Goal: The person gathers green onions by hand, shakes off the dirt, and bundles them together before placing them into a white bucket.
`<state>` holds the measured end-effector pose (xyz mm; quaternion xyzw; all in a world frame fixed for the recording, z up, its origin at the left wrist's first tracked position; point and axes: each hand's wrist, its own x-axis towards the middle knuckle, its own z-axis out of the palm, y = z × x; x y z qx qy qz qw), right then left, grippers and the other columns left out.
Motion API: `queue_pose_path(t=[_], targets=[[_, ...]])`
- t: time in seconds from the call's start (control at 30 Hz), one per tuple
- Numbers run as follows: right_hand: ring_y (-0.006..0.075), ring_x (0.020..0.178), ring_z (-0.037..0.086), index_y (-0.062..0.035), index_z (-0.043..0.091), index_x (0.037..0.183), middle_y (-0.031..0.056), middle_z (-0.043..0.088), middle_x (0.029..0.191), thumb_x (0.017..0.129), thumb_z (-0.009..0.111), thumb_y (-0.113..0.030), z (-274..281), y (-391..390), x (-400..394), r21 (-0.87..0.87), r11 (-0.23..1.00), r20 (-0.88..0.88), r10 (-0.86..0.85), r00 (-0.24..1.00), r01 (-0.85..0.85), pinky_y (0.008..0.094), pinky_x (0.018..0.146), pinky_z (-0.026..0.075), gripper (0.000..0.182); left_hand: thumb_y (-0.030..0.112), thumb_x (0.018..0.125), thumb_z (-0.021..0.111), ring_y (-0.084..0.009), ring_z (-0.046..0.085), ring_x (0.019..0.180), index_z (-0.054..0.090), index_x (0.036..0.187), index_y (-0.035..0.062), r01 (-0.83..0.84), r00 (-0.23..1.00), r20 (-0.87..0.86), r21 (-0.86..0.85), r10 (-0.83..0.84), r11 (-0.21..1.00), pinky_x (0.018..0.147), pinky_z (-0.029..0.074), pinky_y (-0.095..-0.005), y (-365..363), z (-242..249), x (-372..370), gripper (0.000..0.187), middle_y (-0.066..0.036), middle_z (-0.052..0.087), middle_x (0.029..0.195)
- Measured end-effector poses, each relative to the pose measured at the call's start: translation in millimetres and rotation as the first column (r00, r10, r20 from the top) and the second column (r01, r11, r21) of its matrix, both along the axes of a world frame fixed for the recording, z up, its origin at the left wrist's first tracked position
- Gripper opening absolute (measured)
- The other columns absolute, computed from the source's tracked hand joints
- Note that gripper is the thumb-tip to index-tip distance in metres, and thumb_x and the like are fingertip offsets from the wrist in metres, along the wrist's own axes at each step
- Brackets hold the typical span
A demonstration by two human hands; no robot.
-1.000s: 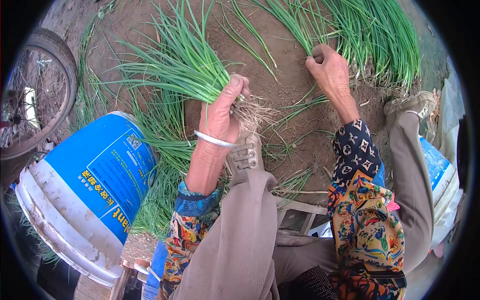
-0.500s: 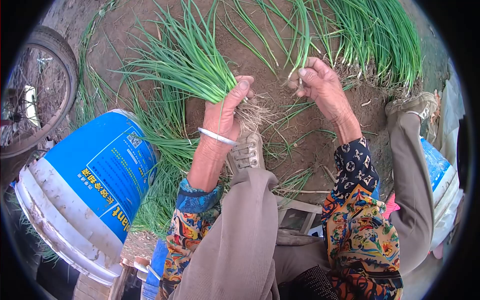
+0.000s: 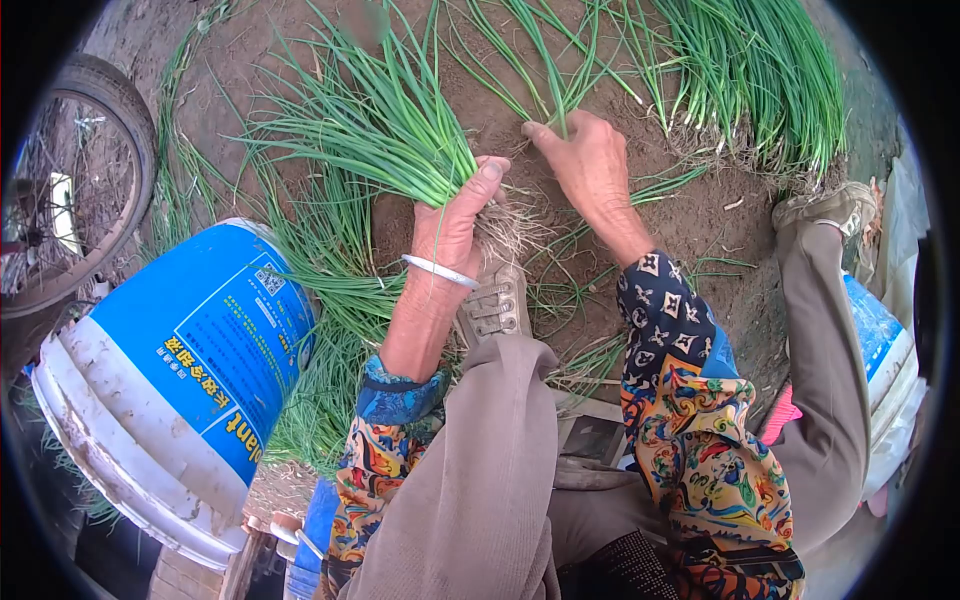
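Observation:
A thick bunch of green onions [image 3: 400, 150] is gripped in my left hand [image 3: 455, 215], its leaves fanning up and left and its pale roots [image 3: 510, 230] hanging out on the right. A white bangle [image 3: 440, 271] circles that wrist. My right hand [image 3: 590, 165] is at the upper middle, back of the hand up, with thumb and fingers pinched on green onion stalks [image 3: 550, 70] lying on the soil. Its fingertips are partly hidden. To the right lies a dense row of green onions [image 3: 755, 80] with white stems and roots.
A blue and white bucket [image 3: 210, 350] stands at the left, below a bicycle wheel [image 3: 140, 150]. More green onions [image 3: 330, 330] lie beside it. A shoe [image 3: 497, 305] is below the held bunch. Another bucket [image 3: 875, 335] is at the far right.
My right hand has moved left and turned back up, onto stalks on the soil. The thin stalks it held upright are no longer there. My left hand has barely moved.

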<state>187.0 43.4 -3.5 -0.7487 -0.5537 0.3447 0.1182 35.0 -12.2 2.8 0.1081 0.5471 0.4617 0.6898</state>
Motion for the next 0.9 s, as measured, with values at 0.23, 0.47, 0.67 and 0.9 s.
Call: queue_pose_path(t=[0.23, 0.47, 0.67, 0.9], targets=[[0.0406, 0.071, 0.062, 0.0002, 0.057, 0.084, 0.0238, 0.06, 0.069, 0.079, 0.061, -0.021, 1, -11, -5, 0.077, 0.995, -0.123, -0.059, 0.991, 0.069, 0.0467, 0.066, 0.047, 0.022, 0.015, 0.08, 0.073, -0.012, 0.056, 0.081, 0.065, 0.102, 0.0004, 0.002, 0.998, -0.056, 0.045, 0.0, 0.999, 0.073, 0.047, -0.0271, -1, -3, -2, 0.027, -0.005, 0.065, 0.094], [0.0374, 0.083, 0.062, -0.0015, 0.056, 0.1, 0.0216, 0.061, 0.091, 0.085, 0.058, -0.022, 30, -36, -15, 0.233, 0.888, -0.198, 0.443, 0.874, -0.397, 0.045, 0.073, 0.05, 0.026, 0.017, 0.078, 0.077, -0.0145, 0.059, 0.095, 0.064, 0.104, 0.0018, -0.005, 0.998, 0.065, -0.017, 0.006, 1.0, 0.086, 0.046, -0.0293, -3, -7, -2, 0.033, -0.006, 0.066, 0.1], [0.0282, 0.081, 0.062, -0.0017, 0.059, 0.096, 0.0156, 0.059, 0.095, 0.087, 0.055, -0.016, 12, 20, 48, 0.329, 0.908, 0.222, 0.192, 0.956, -0.259, 0.0397, 0.073, 0.052, 0.017, 0.024, 0.08, 0.074, -0.0147, 0.057, 0.085, 0.065, 0.097, 0.001, -0.021, 0.998, -0.064, -0.019, 0.02, 1.0, 0.077, 0.048, -0.0307, 2, 4, -7, 0.031, -0.005, 0.063, 0.09], [0.0274, 0.071, 0.062, 0.0012, 0.058, 0.094, 0.0116, 0.061, 0.08, 0.081, 0.057, -0.013, 1, 29, 63, 0.018, 0.992, 0.104, 0.123, 0.987, -0.125, 0.037, 0.07, 0.052, 0.019, 0.024, 0.081, 0.073, -0.0166, 0.059, 0.078, 0.064, 0.101, -0.0003, 0.029, 0.998, 0.053, -0.032, -0.027, 0.999, 0.07, 0.051, -0.0314, 2, 4, -5, 0.032, -0.006, 0.062, 0.088]])
